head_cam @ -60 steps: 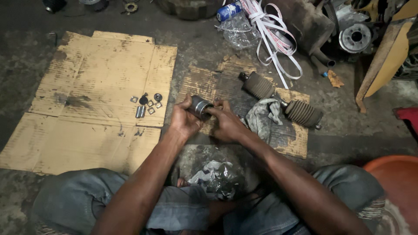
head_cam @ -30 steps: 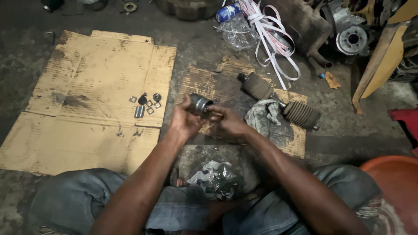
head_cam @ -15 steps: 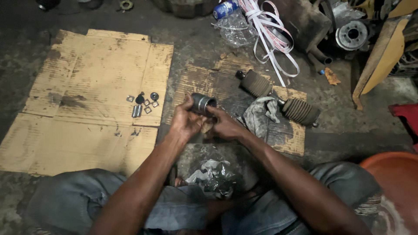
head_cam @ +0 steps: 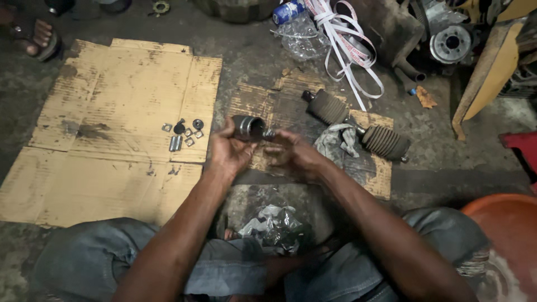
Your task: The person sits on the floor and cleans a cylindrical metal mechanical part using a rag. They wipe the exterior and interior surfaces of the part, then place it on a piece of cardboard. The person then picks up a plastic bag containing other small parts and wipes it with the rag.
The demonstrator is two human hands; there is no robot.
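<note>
Down in the head view, the left hand (head_cam: 230, 152) is closing its fingers around a short metal cylinder (head_cam: 248, 127), gripping it from below with the open mouth of the part tilting up and to the left. Just to the right, the right hand (head_cam: 292, 155) is hovering with fingers loosely curled and blurred; its fingertips are reaching toward the small end of the cylinder, though whether they are pinching anything there is too smeared to tell.

To the left of the left hand, a cluster of small nuts and bolts (head_cam: 182, 134) is lying on a large sheet of cardboard (head_cam: 112, 140). Beyond the right hand, a shaft with two ribbed rubber boots (head_cam: 358, 126) is resting across a smaller cardboard piece (head_cam: 268, 103), with a grey rag (head_cam: 338, 142) bunched against it. Below both hands, between the person's knees, a crumpled clear plastic bag (head_cam: 274, 226) is sitting. Farther out past the hands, white straps (head_cam: 347, 50) are trailing over the dark floor, and an orange basin (head_cam: 503, 235) is showing near the right forearm.
</note>
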